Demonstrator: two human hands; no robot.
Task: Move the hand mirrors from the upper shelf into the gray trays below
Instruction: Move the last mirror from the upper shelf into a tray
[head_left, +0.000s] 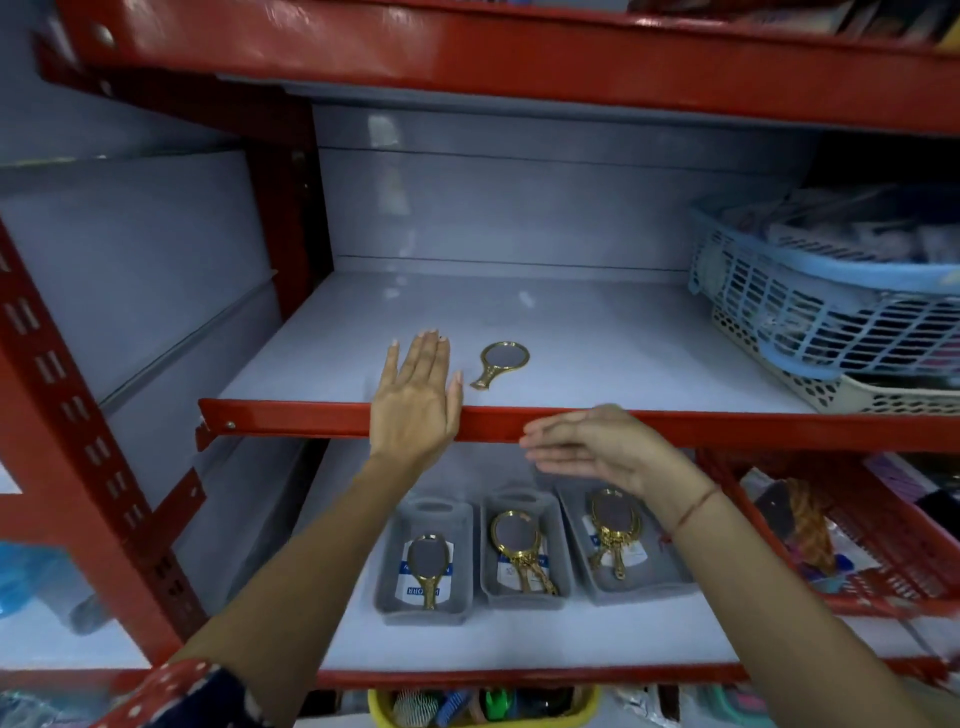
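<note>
Just right of left hand (415, 400) lies mirror (503, 362).

Blue basket (831, 291) stacked on a cream basket (852, 389) at the right edge of one shelf. Red basket (852, 561) full of mixed goods at the right edge of the next shelf down. Yellow bin (483, 709) with combs under its front edge. Blue bag (26, 577) far left.
</note>
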